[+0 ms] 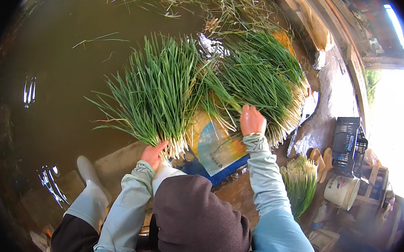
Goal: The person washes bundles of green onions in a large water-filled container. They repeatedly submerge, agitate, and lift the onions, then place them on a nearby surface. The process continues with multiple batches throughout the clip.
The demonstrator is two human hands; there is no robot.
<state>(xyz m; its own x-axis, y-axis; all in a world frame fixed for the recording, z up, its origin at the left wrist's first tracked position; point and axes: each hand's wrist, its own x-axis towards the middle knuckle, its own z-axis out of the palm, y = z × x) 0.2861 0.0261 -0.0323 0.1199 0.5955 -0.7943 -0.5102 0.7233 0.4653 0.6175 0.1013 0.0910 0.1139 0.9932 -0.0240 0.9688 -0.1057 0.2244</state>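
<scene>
You are handling two bunches of green onions at the edge of muddy water.

Your left hand (153, 153) is gripping the left bunch (159, 93) at its white roots, fingers seemingly curled; your right hand (252, 120) is pressing flat, fingers together, on the right bunch (258, 83), lying over a printed sack (217, 149).

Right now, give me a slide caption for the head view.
Left hand grips a green onion bunch over muddy water; right hand rests on a second bunch.
</scene>
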